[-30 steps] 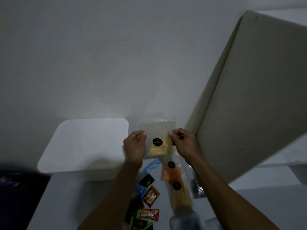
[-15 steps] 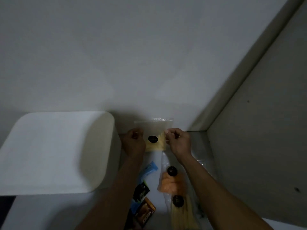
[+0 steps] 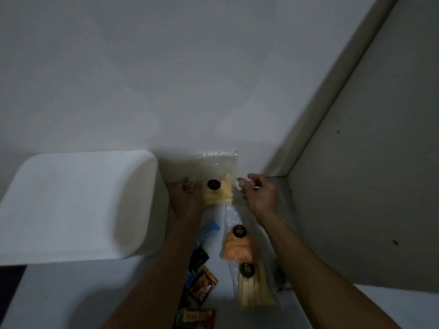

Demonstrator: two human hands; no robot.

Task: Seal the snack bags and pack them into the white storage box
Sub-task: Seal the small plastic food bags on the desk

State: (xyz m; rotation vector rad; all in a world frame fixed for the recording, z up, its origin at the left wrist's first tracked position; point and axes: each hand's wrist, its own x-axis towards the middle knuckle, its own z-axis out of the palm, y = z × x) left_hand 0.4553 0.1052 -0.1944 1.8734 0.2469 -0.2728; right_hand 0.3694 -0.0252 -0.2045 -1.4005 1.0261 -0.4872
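Here, clear bag [image 3: 219, 176] of yellow snacks, left hand [image 3: 186, 200] grip pinching it, right hand [image 3: 260, 194] curled beside.

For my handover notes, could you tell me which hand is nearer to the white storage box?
Left. The left hand sits just right of the white storage box, gripping the clear snack bag; the right hand is farther off, beyond that bag.

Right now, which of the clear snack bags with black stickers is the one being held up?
The clear bag of pale yellow snacks, farthest away beside the white storage box. The left hand grips its edge; the orange bag and the stick bag lie on the table.
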